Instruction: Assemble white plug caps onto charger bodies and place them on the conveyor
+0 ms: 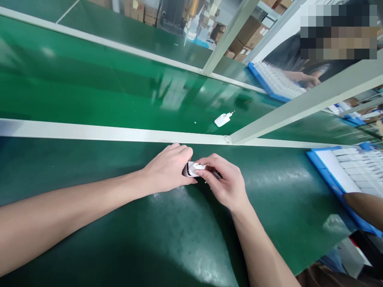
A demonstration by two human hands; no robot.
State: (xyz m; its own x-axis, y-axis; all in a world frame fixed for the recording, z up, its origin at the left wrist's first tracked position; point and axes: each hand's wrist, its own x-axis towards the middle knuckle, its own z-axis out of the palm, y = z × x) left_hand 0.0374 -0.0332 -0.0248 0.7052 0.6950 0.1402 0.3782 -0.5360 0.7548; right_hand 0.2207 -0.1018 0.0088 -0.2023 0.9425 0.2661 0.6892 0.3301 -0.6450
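A white plug charger (194, 169) with metal pins is held between my two hands, low over the green bench. My left hand (169, 167) curls around its left end, thumb underneath; most of its fingers are hidden. Thumb and index finger of my right hand (224, 177) pinch the charger near its pins. Small metal tips and a dark part show by the right fingers, too little to make out. Beyond the pale rail, a second white plug charger (223, 119) lies on its side on the green surface.
A pale metal rail (119, 131) runs across just beyond my hands, with a slanted post (287, 107) rising at right. A blue tray (324, 167) of white pieces stands at right, another person's arm (363, 205) beside it. Across the bench sits a person near another blue tray (266, 81).
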